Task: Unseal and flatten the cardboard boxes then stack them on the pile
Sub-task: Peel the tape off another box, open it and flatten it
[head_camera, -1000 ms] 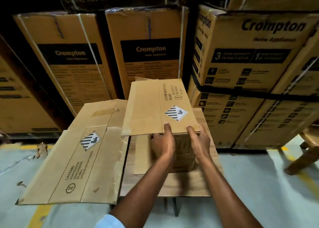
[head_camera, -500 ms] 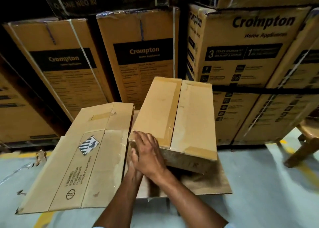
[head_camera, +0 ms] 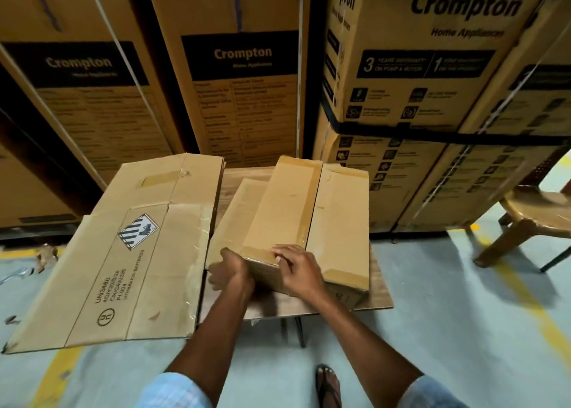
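- Cardboard box (head_camera: 304,222) sits sealed on the small worktop (head_camera: 381,296), near the person, presumably so its taped near end is in easy reach for peeling
- flattened box (head_camera: 123,253) lies at far left, overhanging the worktop's left edge; it looks like the start of the pile
- left hand (head_camera: 230,271) cups the box's near-left corner, fingers curled against it, likely bracing it; how firmly I cannot tell
- right hand (head_camera: 298,270) rests on the near top edge, fingers bent narrow and picking at the tape strip (head_camera: 259,253)
- box's long axis runs away from the person, tilted slightly rightward, taped seam facing up
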